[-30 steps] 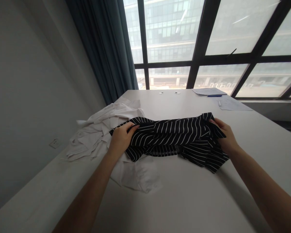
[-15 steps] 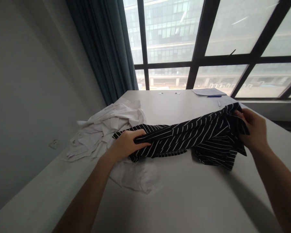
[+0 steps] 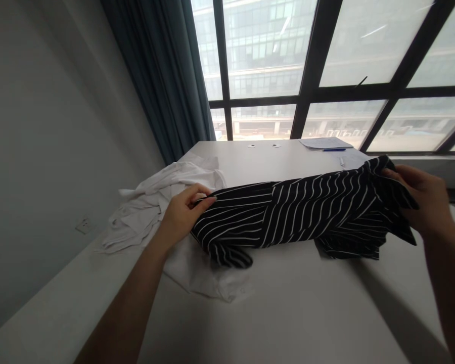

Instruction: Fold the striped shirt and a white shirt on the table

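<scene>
Looks like an office to me: long white desk (image 3: 288,313) pushed up against big dark-framed windows (image 3: 318,55), papers (image 3: 324,142) and a blue pen (image 3: 334,149) at the far end, teal curtain (image 3: 167,76), office block outside.

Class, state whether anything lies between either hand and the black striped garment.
Nothing visible does. The left hand grips the black striped garment at one end, the right hand at the other. White clothes lie beside it, not between.
</scene>
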A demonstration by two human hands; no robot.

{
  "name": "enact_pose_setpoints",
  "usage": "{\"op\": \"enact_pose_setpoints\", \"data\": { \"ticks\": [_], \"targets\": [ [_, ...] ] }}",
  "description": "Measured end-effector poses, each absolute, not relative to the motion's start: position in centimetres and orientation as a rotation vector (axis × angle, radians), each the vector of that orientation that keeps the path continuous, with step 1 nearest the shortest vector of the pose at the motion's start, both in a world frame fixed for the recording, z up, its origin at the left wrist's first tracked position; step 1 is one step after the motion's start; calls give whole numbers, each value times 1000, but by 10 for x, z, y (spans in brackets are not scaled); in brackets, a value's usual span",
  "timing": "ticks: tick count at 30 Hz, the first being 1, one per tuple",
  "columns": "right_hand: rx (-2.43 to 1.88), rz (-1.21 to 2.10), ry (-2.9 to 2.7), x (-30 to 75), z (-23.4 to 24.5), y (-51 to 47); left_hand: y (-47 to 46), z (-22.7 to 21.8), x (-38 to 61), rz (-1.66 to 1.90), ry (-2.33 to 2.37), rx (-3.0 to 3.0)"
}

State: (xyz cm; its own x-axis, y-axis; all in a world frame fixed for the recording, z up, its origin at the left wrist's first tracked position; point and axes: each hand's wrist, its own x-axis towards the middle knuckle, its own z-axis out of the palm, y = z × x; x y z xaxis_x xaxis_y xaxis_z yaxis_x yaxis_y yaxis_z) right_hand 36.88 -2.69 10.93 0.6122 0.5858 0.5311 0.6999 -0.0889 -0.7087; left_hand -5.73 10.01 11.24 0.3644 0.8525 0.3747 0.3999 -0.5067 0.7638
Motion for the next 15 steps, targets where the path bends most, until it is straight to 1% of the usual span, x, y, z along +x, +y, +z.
{"op": "enact_pose_setpoints", "data": {
  "ticks": [4, 6, 9, 11, 13, 15],
  "targets": [
    [-1732, -223, -966, 376, 112, -32, 105, 118, -71, 751, 1074, 2268],
    [-1745, -218, -907, 381, 113, -35, 109, 120, -77, 678, 1090, 2296],
    [-1772, -175, -880, 391, 112, -42, 116, 121, -88, 681, 1140, 2298],
    [-1786, -165, -887, 397, 113, -47, 121, 122, -96, 731, 1192, 2289],
    [-1812, -73, -933, 401, 113, -50, 125, 124, -105, 799, 1237, 2260],
    [-1853, -75, -1016, 404, 114, -51, 127, 127, -114, 841, 1259, 2201]
  ]
}}
